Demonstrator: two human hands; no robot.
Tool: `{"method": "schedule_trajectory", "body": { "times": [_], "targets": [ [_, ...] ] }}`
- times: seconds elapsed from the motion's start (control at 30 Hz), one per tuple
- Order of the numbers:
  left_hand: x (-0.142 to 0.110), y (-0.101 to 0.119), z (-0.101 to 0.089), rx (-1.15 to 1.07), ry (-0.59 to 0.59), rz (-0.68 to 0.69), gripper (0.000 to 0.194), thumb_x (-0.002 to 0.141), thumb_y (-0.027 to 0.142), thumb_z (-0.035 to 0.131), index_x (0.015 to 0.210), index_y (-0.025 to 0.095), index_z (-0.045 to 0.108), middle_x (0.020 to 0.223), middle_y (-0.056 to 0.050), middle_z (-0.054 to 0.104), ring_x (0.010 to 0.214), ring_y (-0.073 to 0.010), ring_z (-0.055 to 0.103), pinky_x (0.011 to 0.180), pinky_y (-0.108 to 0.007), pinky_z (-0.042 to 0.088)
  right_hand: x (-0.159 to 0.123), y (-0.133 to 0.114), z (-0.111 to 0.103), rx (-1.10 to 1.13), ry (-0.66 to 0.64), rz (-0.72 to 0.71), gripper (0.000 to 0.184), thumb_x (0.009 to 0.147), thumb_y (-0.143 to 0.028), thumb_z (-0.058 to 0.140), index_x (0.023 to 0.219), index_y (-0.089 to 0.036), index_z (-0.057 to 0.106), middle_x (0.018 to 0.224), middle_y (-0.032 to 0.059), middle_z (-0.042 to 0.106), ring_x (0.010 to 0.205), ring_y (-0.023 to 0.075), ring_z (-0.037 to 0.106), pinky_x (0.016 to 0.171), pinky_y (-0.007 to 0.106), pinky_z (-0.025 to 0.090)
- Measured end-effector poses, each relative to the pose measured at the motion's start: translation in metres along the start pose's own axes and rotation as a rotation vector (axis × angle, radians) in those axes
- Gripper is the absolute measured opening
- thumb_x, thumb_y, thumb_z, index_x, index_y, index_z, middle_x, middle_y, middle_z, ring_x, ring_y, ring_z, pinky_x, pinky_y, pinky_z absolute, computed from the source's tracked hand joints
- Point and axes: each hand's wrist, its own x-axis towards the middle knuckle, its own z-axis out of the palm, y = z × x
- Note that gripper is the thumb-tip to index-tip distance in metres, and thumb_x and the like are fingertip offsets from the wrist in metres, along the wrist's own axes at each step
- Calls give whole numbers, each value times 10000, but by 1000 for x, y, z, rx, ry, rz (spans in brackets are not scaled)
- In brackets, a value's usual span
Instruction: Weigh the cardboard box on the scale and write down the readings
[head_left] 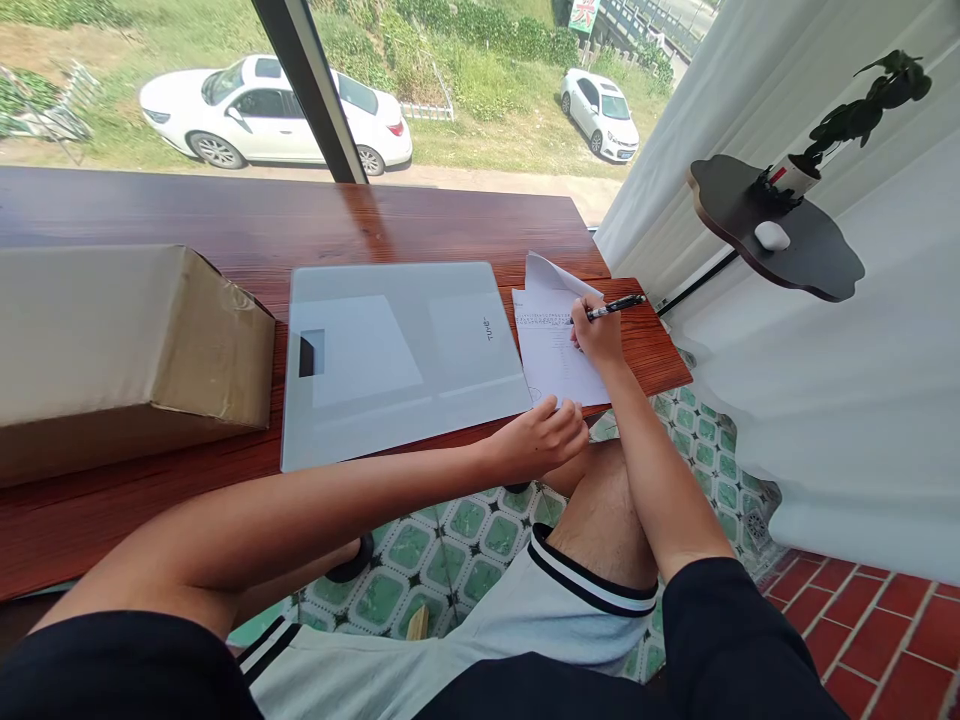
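Note:
A black pen (616,306) is gripped in my right hand (600,335), its tip down on the written lines of a white sheet of paper (551,355). The sheet's top is folded or curled up, and handwriting crosses its upper part. My left hand (541,440) rests at the table's front edge by the paper's lower end, fingers loosely bent and slightly apart. Its fingertips are close to the paper and to the corner of a flat, glossy pale-grey panel (450,350). That panel lies left of the paper, with small lettering and a dark rectangle on it.
A large cardboard box (217,350) stands at the left of the reddish wooden table (480,220). On the right, a dark side table (814,255) bears a potted plant (795,175) and a white mouse-shaped object (772,236), beside white curtains (847,400). Parked cars show through the window.

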Motion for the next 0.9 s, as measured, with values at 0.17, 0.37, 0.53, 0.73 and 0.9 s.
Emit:
{"method": "schedule_trajectory", "body": {
  "times": [0.17, 0.37, 0.53, 0.73, 0.9],
  "targets": [
    [-1, 0, 1, 1, 11, -4, 274, 969, 186, 477, 1154, 132, 672, 1216, -155, 699, 1080, -258, 605, 882, -394, 425, -1, 0, 1, -62, 5, 8, 307, 978, -383, 395, 701, -250, 387, 478, -46, 477, 424, 138, 515, 506, 271, 422],
    [0, 1, 0, -5, 11, -8, 290, 971, 172, 466, 1162, 120, 678, 1216, -153, 702, 1077, -254, 609, 875, -387, 428, -1, -4, -5, -158, 157, -61, 301, 1003, -388, 372, 739, -244, 395, 567, -19, 544, 538, 149, 581, 615, 280, 451],
    [0, 0, -2, -27, -15, 1, 299, 963, 163, 486, 1196, 105, 665, 1196, -173, 699, 1067, -266, 610, 867, -395, 421, 1, -15, -14, -334, 327, -174, 317, 1012, -458, 435, 831, -220, 538, 675, 21, 631, 638, 175, 605, 667, 308, 415],
    [2, -2, -3, -20, -7, 3, 287, 963, 149, 470, 1154, 118, 682, 1172, -156, 709, 1040, -257, 610, 842, -383, 421, 1, -32, -20, -268, 247, -235, 223, 951, -420, 581, 932, -203, 629, 737, 25, 674, 676, 169, 623, 667, 298, 433],
    [1, -2, -4, -23, -40, 8, 308, 975, 165, 454, 1191, 124, 669, 1211, -154, 701, 1070, -251, 610, 857, -379, 426, 5, -37, -14, -260, 222, -124, 116, 837, -216, 672, 946, -182, 692, 763, 38, 716, 733, 192, 678, 765, 321, 484]
  ]
}}
